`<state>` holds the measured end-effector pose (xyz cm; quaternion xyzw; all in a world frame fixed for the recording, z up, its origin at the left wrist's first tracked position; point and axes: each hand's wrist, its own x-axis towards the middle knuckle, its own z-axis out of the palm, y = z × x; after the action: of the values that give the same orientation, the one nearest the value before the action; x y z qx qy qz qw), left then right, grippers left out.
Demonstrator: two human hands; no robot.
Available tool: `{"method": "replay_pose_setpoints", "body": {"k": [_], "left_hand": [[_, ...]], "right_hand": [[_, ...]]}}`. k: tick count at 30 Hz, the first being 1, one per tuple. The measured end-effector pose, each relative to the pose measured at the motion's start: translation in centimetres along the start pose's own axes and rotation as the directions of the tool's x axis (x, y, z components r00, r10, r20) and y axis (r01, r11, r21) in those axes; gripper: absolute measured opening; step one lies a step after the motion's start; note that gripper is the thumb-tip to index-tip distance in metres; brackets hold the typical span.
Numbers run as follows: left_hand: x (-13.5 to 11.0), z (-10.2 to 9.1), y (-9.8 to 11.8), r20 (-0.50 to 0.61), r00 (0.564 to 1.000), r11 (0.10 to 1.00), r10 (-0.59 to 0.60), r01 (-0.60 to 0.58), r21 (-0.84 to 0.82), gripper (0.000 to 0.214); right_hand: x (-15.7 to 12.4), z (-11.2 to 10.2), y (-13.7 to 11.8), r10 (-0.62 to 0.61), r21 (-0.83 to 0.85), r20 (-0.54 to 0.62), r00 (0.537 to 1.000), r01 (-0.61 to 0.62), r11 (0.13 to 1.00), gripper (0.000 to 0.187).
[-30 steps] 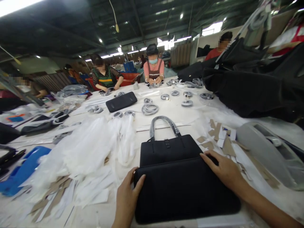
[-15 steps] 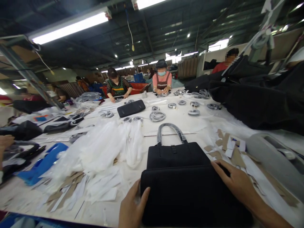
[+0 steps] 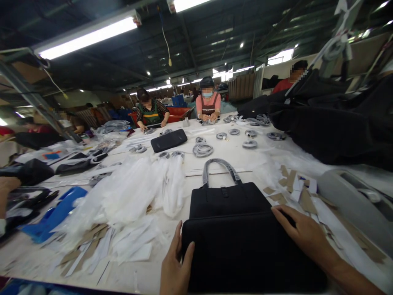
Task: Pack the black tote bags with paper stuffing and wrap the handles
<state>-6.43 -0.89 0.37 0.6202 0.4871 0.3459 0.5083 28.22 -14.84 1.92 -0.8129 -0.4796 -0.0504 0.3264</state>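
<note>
A black handbag (image 3: 226, 200) lies on the table in front of me, its looped handle (image 3: 221, 163) covered in clear wrap and pointing away from me. Across its lower half is a smooth, rectangular black panel (image 3: 245, 254); I cannot tell whether it is joined to the bag. My left hand (image 3: 178, 262) grips the panel's left edge, thumb on the front and fingers behind. At the upper right corner, my right hand (image 3: 303, 229) holds the panel's edge, its lower fingers partly hidden.
White plastic bags (image 3: 132, 188) and cardboard strips (image 3: 84, 250) lie left, beside a blue plastic piece (image 3: 58, 213). Coiled straps (image 3: 202, 150) and a flat black piece (image 3: 168, 140) lie beyond. A grey machine-like object (image 3: 353, 205) stands right. Two co-workers (image 3: 208, 102) work opposite; another person's hand shows far left.
My left hand has shifted slightly right, its fingers a little higher along the panel's edge. The black panel and my right hand stay almost the same. The view has moved slightly.
</note>
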Motion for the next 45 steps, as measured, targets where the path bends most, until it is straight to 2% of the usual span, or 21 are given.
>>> {"method": "replay_pose_setpoints", "body": {"k": [5, 7, 10, 12, 14, 16, 18, 20, 21, 23, 26, 28, 30, 31, 33, 34, 36, 39, 41, 43, 45], "left_hand": [[-0.1, 0.4, -0.9, -0.003, 0.999, 0.999, 0.051, -0.051, -0.002, 0.063], [0.2, 0.2, -1.5, -0.004, 0.995, 0.993, 0.103, -0.102, 0.053, 0.059], [0.7, -0.6, -1.5, 0.077, 0.979, 0.943, 0.189, -0.203, 0.263, 0.051], [0.9, -1.0, -0.5, 0.121, 0.950, 0.839, 0.289, -0.312, 0.445, 0.047], [0.8, -0.5, 1.2, 0.134, 0.884, 0.673, 0.447, -0.431, 0.601, 0.046], [0.7, 1.2, 3.2, 0.231, 0.782, 0.504, 0.579, -0.566, 0.652, 0.047], [0.6, 3.8, 4.8, 0.432, 0.679, 0.398, 0.594, -0.715, 0.575, 0.048], [0.7, 6.6, 5.7, 0.583, 0.608, 0.365, 0.539, -0.793, 0.488, 0.046], [0.8, 7.9, 5.9, 0.614, 0.598, 0.364, 0.515, -0.801, 0.475, 0.045], [1.1, 9.6, 5.8, 0.618, 0.612, 0.368, 0.494, -0.791, 0.489, 0.043], [1.4, 10.3, 5.3, 0.596, 0.633, 0.375, 0.493, -0.773, 0.511, 0.043], [1.5, 10.1, 5.1, 0.598, 0.631, 0.373, 0.494, -0.775, 0.510, 0.044], [1.7, 9.9, 5.1, 0.605, 0.625, 0.366, 0.494, -0.780, 0.507, 0.044], [1.7, 9.9, 5.1, 0.609, 0.620, 0.363, 0.494, -0.784, 0.504, 0.044], [1.9, 9.9, 5.1, 0.615, 0.613, 0.354, 0.496, -0.789, 0.501, 0.044], [1.9, 9.9, 5.1, 0.615, 0.611, 0.350, 0.499, -0.791, 0.502, 0.044], [2.0, 9.9, 5.0, 0.611, 0.607, 0.341, 0.509, -0.793, 0.504, 0.044], [1.8, 9.8, 4.7, 0.599, 0.596, 0.320, 0.535, -0.799, 0.509, 0.045], [1.5, 9.7, 4.6, 0.590, 0.592, 0.306, 0.549, -0.799, 0.518, 0.047], [1.0, 9.6, 4.4, 0.587, 0.589, 0.293, 0.556, -0.799, 0.525, 0.050], [0.7, 9.6, 4.2, 0.590, 0.582, 0.284, 0.559, -0.803, 0.524, 0.051]], "right_hand": [[0.1, 0.0, 0.0, 0.014, 0.011, 0.067, 0.998, -0.015, 1.000, 0.044], [0.4, 0.2, 0.0, 0.031, 0.024, 0.120, 0.992, -0.034, 0.999, 0.043], [1.1, 0.4, 0.0, 0.061, 0.039, 0.199, 0.978, -0.071, 0.997, 0.041], [1.5, 0.5, -0.1, 0.070, 0.048, 0.233, 0.970, -0.083, 0.995, 0.040], [1.7, 0.5, -0.2, 0.070, 0.048, 0.250, 0.966, -0.084, 0.995, 0.039], [1.8, 0.5, -0.2, 0.065, 0.043, 0.252, 0.966, -0.078, 0.996, 0.038], [1.8, 0.6, -0.3, 0.060, 0.034, 0.247, 0.967, -0.071, 0.997, 0.038], [1.9, 0.6, -0.4, 0.045, 0.024, 0.234, 0.971, -0.052, 0.998, 0.038], [1.8, 0.5, -0.5, 0.034, 0.014, 0.218, 0.975, -0.038, 0.999, 0.038], [1.4, 0.1, -0.6, 0.008, -0.020, 0.153, 0.988, -0.005, 1.000, 0.036], [-0.6, -1.3, -0.8, -0.038, -0.089, -0.014, 0.999, 0.036, 0.995, 0.039], [-2.7, -2.7, -0.6, 0.013, -0.096, -0.088, 0.996, -0.021, 0.995, 0.041], [-5.1, -4.0, 0.0, 0.161, -0.057, -0.052, 0.986, -0.164, 0.985, 0.041], [-6.3, -4.5, 0.3, 0.256, -0.023, 0.013, 0.967, -0.255, 0.967, 0.041], [-8.0, -5.2, 1.0, 0.425, 0.068, 0.189, 0.885, -0.443, 0.894, 0.043], [-8.6, -5.3, 1.1, 0.488, 0.135, 0.272, 0.829, -0.535, 0.834, 0.044], [-9.0, -5.1, 1.0, 0.576, 0.314, 0.395, 0.715, -0.695, 0.647, 0.047], [-8.6, -4.4, -0.6, 0.608, 0.597, 0.493, 0.622, -0.750, 0.283, 0.052], [-8.4, -3.9, -1.8, 0.600, 0.684, 0.518, 0.609, -0.716, 0.135, 0.056], [-8.5, -3.4, -2.5, 0.624, 0.698, 0.484, 0.614, -0.700, 0.148, 0.060], [-8.9, -3.0, -2.4, 0.656, 0.680, 0.411, 0.633, -0.692, 0.241, 0.068]]}}
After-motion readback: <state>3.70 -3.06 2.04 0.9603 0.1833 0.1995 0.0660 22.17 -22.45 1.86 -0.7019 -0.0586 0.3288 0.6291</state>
